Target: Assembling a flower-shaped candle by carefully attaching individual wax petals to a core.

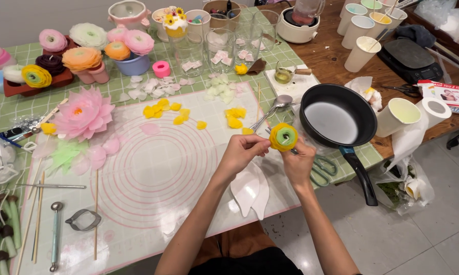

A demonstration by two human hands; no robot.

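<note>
Left hand (241, 150): centre of the frame, fingertips pinched onto the left edge of the yellow flower, forearm running down to the lower middle.
Right hand (297, 164): just below and right of the bloom, closed around what lies beneath it; the stem or stick it grips is mostly hidden by the fingers.
Yellow wax flower (283, 136): round layered yellow petals with a green centre, held between both hands above the right edge of the mat, face turned up toward the camera.
Key relation: the flower sits above the right hand and to the right of the left hand; its axis appears to run from the green centre down into the right palm, so the right hand carries it and the left only touches the rim.
Silicone mat (153, 173): white with pink concentric circles, spread across the middle of the frame.
Loose yellow petals (234, 117): scattered on the mat, upper centre, well apart from the hands.
Black frying pan (336, 119): just right of the flower, pale liquid inside, handle pointing lower right.
Spoon (275, 106): resting up and left of the pan.
Pink lotus flower (84, 113): left of the frame.
Scissors (321, 170): beside the right wrist.
</note>
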